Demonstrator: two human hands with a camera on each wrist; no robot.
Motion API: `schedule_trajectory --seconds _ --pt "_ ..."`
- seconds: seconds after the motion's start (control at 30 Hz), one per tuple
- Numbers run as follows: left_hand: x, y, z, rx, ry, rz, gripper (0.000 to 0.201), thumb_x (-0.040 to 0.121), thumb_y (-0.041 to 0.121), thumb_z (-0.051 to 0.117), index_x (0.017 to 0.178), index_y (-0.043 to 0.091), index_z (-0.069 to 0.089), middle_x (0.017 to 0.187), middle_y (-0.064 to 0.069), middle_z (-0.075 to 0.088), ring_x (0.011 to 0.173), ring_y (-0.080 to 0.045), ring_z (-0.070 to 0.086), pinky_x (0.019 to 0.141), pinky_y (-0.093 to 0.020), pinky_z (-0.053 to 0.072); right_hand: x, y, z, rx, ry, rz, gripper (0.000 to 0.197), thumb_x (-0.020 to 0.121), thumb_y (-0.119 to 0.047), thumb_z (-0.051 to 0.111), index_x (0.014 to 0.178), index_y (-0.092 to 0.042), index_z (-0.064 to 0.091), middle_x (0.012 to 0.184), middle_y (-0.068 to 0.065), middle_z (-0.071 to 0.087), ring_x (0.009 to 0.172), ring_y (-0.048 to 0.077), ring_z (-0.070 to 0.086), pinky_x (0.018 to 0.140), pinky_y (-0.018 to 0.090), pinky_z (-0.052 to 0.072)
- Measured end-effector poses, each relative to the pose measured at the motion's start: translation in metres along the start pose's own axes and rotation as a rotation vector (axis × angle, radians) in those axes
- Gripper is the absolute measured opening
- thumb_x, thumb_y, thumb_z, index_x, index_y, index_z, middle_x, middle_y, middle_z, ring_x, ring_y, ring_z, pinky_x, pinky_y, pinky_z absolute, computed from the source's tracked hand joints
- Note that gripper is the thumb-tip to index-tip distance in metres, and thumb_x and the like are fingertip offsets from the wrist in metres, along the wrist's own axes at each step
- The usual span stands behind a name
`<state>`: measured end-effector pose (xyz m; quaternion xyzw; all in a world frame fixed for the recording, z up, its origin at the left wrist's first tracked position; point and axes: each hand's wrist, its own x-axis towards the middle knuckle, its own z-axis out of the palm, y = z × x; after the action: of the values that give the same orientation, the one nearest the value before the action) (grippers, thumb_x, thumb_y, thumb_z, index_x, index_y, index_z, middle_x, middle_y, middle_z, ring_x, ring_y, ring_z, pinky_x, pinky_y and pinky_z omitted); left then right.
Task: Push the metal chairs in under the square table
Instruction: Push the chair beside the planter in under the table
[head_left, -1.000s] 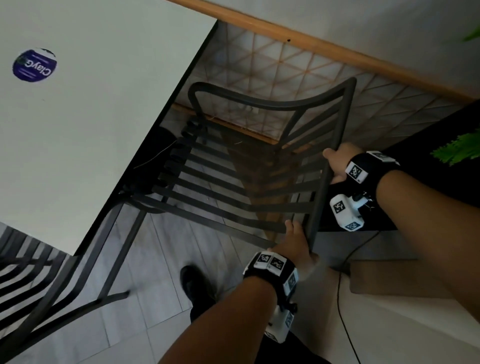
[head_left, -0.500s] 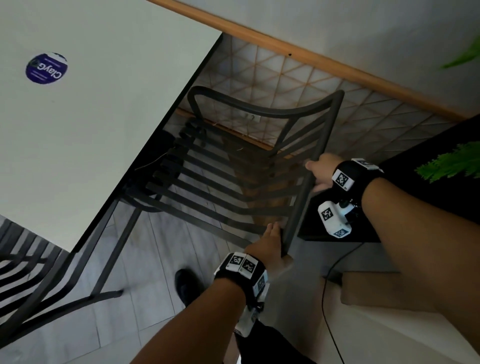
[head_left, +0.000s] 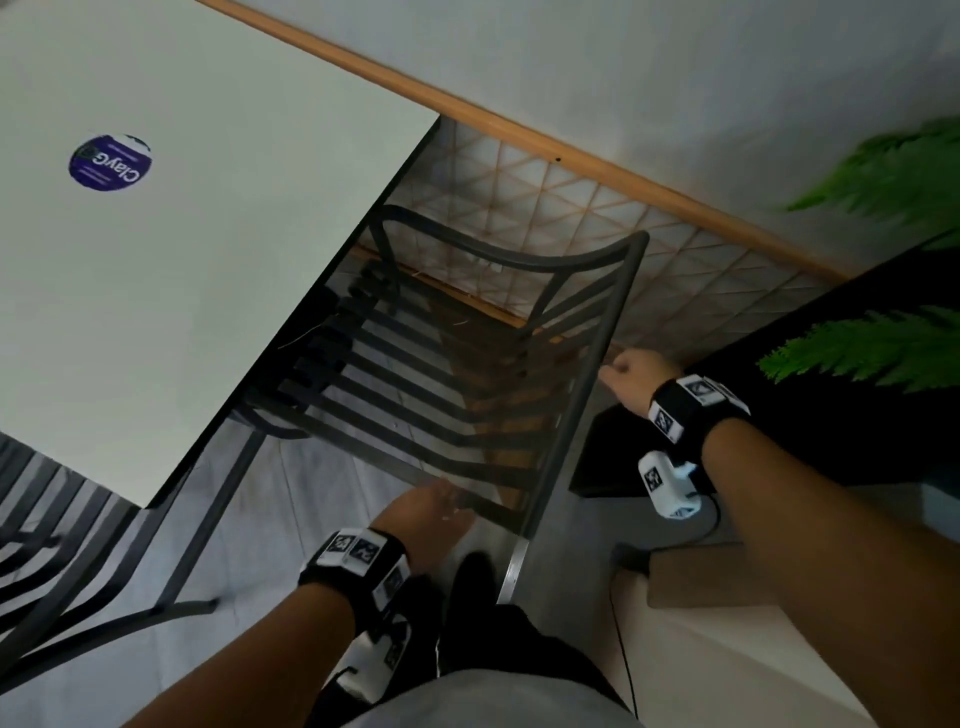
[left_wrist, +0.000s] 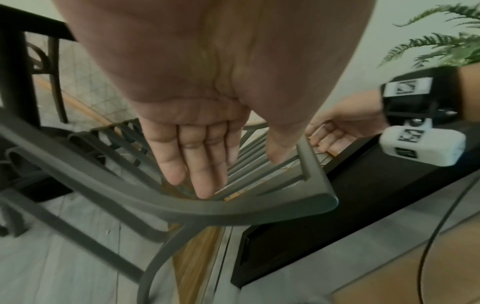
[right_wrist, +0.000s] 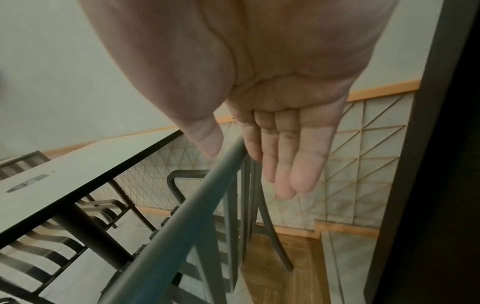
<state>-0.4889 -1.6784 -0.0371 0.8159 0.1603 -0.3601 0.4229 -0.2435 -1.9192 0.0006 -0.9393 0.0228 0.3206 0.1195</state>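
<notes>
Grey tiled floor (head_left: 311, 499) beside a wall clad low down in triangle-patterned panels under a wooden rail; a pale square tabletop (head_left: 208, 249) bearing one round purple sticker (head_left: 110, 162) occupies the area ahead and to the left of both hands. Change noted: a second ago both hands were closed round the back frame of the near metal chair (head_left: 441, 395); both have now let go. The left hand (head_left: 434, 512) hovers flat with straight fingers just over the frame's near corner, holding nothing; the left wrist view shows its fingers (left_wrist: 205, 164) above the slats, contact not certain. The right hand (head_left: 631, 374) is relaxed and empty, fingers extended just beside the top rail (right_wrist: 207, 185). The chair stands directly ahead of the hands, its seat front tucked beneath the tabletop edge, the backrest clear of it. Judgement: the release suggests this chair is regarded as pushed in, or a re-grip is pending. Count: two metal chairs in view, the second chair (head_left: 47, 525) to the left of the left hand at the adjoining side, its seat also partly under the tabletop; one tabletop; two hands; one green plant (head_left: 872, 353) to the right of the right hand.
</notes>
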Motion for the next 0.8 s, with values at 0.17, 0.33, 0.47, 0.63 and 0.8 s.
schedule_trajectory --seconds 0.17,0.33,0.47,0.63,0.8 --pt "0.012 -0.024 0.017 -0.045 -0.059 -0.199 0.043 0.091 0.056 0.053 0.113 0.020 0.061 0.115 -0.003 0.065 0.107 -0.024 0.064 0.101 -0.040 0.050 -0.009 0.010 -0.019 -0.067 0.034 0.015 0.025 0.093 -0.041 0.055 0.092 -0.016 0.059 0.101 0.010 0.064 0.085 0.029 0.059 0.073 0.033 0.044" --pt "0.035 -0.008 0.039 -0.573 -0.108 -0.394 0.045 0.094 0.058 0.052 0.109 0.016 0.054 0.113 -0.014 0.068 0.096 -0.035 0.072 0.089 -0.049 0.060 0.029 -0.012 -0.040 -0.050 0.058 0.044 0.047 0.094 -0.047 0.050 0.111 -0.004 0.056 0.117 0.020 0.060 0.087 0.032 0.057 0.072 0.038 0.045" --pt "0.055 0.017 0.061 -0.903 -0.194 -0.581 0.059 0.089 0.062 0.057 0.117 0.011 0.054 0.109 -0.019 0.067 0.087 -0.042 0.074 0.073 -0.051 0.062 0.063 -0.030 -0.046 0.069 0.037 0.066 0.044 0.094 -0.053 0.050 0.096 -0.010 0.053 0.104 0.020 0.064 0.086 0.037 0.067 0.083 0.054 0.057" --pt "0.085 0.040 0.072 -1.200 -0.197 -0.661 0.044 0.093 0.030 0.061 0.124 -0.001 0.056 0.089 -0.026 0.071 0.081 -0.043 0.072 0.088 -0.061 0.056 0.112 -0.038 -0.030 0.250 -0.042 0.190 0.053 0.091 -0.048 0.057 0.118 -0.003 0.051 0.088 0.020 0.069 0.050 0.033 0.071 0.050 0.041 0.059" --pt "0.093 0.055 0.071 -1.064 -0.201 -0.632 0.017 0.096 0.012 0.060 0.082 0.003 0.065 0.065 -0.014 0.075 0.099 -0.041 0.072 0.093 -0.055 0.057 0.139 -0.035 -0.032 0.240 0.044 0.169 0.045 0.089 -0.036 0.053 0.109 0.005 0.050 0.069 0.022 0.067 0.044 0.034 0.068 0.057 0.051 0.061"
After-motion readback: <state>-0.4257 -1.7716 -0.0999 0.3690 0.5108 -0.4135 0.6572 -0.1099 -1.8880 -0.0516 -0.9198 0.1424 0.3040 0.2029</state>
